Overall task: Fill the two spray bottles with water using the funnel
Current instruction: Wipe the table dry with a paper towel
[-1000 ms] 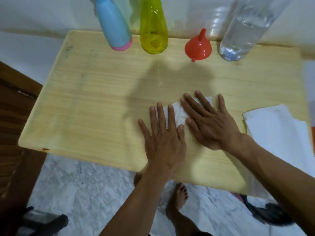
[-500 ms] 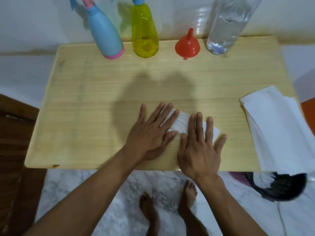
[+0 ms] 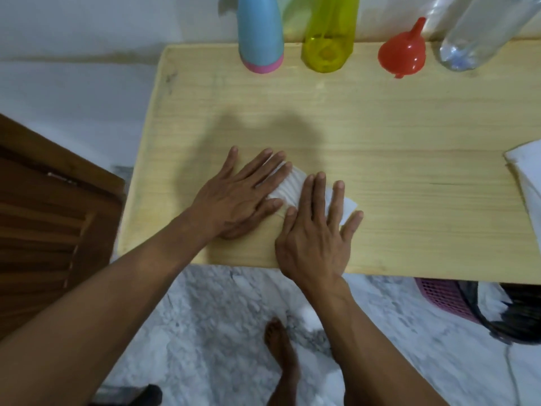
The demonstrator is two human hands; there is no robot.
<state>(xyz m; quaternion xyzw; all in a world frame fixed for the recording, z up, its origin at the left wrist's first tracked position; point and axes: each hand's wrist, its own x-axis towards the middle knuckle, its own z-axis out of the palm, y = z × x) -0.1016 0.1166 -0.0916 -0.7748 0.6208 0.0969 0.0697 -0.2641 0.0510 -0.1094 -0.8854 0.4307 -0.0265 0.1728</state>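
Note:
Along the far edge of the wooden table (image 3: 380, 136) stand a blue spray bottle with a pink base (image 3: 260, 33), a clear yellow-green spray bottle (image 3: 328, 36), a red funnel (image 3: 402, 54) lying mouth down with its spout up, and a large clear water bottle (image 3: 480, 33). The bottles' tops are cut off by the frame. Near the front edge, my left hand (image 3: 240, 197) and my right hand (image 3: 316, 230) lie flat with straight fingers on a small folded white tissue (image 3: 288, 186). Both hands are far from the bottles.
A stack of white cloth or paper (image 3: 527, 177) lies at the table's right edge. A brown wooden slatted panel (image 3: 44, 230) stands to the left. Below the table are a marble floor, my bare foot (image 3: 281, 356), a pink basket (image 3: 445, 297) and a dark object (image 3: 518, 312).
The view has shifted so the table sits further right. Both hands stay flat on the tissue; from a second ago they have drawn back toward the front edge and turned.

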